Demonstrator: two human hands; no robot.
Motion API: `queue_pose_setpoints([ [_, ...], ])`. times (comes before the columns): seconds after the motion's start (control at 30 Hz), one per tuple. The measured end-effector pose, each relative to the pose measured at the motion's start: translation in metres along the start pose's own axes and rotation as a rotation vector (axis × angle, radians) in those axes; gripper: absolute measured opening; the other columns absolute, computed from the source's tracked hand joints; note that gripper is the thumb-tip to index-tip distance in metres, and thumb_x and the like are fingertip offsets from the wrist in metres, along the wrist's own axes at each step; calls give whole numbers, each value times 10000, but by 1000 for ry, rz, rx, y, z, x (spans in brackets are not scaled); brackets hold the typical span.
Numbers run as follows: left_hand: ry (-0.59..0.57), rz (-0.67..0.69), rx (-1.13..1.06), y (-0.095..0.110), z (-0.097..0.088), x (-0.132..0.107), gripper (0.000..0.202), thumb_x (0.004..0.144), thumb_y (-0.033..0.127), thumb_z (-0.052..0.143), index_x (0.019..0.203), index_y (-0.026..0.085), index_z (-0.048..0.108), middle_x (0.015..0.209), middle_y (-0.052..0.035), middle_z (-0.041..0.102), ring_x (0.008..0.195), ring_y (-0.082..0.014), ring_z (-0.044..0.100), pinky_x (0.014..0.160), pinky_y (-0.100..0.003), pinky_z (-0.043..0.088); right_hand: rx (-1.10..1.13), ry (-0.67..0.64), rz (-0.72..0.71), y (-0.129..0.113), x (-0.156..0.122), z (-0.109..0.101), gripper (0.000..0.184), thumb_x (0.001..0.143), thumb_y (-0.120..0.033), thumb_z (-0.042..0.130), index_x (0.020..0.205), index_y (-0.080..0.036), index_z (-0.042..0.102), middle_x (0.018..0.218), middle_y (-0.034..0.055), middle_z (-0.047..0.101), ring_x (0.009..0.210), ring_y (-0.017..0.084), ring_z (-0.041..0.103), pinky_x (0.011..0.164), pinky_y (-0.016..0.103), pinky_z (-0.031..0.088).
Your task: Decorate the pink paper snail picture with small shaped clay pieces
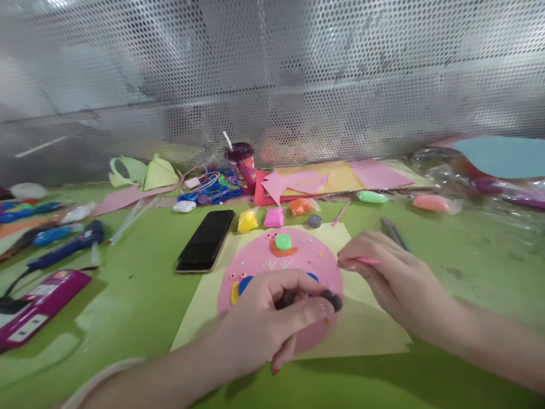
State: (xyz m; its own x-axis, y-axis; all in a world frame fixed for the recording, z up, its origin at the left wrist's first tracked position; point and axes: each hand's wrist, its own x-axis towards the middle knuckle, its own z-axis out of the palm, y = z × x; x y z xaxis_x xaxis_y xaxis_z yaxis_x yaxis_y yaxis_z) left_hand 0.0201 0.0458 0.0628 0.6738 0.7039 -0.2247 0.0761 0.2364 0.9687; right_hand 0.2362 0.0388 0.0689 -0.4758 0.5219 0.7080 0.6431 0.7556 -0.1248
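Observation:
Between the thumb and fingers of my left hand (276, 318) is a dark lump of modelling clay (332, 300), held above a pink paper circle (255, 255). My right hand (392, 278) pinches a thin pink modelling tool (366, 261) at the circle's right edge. Clay shapes decorate the circle, among them a green disc (283, 242) on an orange curve (284, 251) and small pink eyes. My left hand hides the circle's lower middle. Under the circle lie pale yellow sheets (374, 335).
A black phone (206, 241) lies left of the sheets. Behind them are yellow clay (247, 220), pink clay (274, 217), orange clay (301, 206) and a grey disc (314, 221). A lidded cup (242, 167) stands further back. A glue gun (68, 247) and purple power strip (42, 307) lie left.

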Motion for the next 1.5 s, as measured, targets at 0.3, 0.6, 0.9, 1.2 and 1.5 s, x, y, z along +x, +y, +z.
queue_pose_setpoints([
  [0.3,-67,47,-60,-3,-3,-1,280,857,453,658,901,178,632,404,96,392,292,-44,353,302,-108,257,292,-191,-100,8,-7,6,268,944,1,330,1042,-183,498,798,40,582,734,157,517,655,290,446],
  [0.6,-66,52,-59,-1,-3,-2,281,867,460,650,885,180,648,406,93,383,302,-45,360,306,-118,234,334,-260,-59,9,-8,7,254,924,-6,337,1017,-173,505,816,37,570,743,155,493,669,293,429],
  [0.9,-44,20,-34,1,-1,-2,268,849,442,653,886,178,638,397,98,369,302,-51,362,309,-119,236,308,-289,-67,8,-7,6,249,926,-13,337,1016,-167,510,826,36,588,748,158,504,667,299,417],
  [1.2,-27,39,13,4,-3,0,193,842,358,648,887,170,650,401,82,409,306,-52,358,327,-133,258,268,-295,-89,10,-6,7,328,922,-14,352,1152,-173,523,899,64,647,823,177,579,708,315,453],
  [1.5,-46,36,69,4,-5,0,159,865,346,641,869,187,654,472,88,395,333,-36,377,328,-120,264,293,-392,-73,12,-6,7,335,913,-22,366,1176,-124,547,1005,107,668,903,188,604,780,341,480],
])
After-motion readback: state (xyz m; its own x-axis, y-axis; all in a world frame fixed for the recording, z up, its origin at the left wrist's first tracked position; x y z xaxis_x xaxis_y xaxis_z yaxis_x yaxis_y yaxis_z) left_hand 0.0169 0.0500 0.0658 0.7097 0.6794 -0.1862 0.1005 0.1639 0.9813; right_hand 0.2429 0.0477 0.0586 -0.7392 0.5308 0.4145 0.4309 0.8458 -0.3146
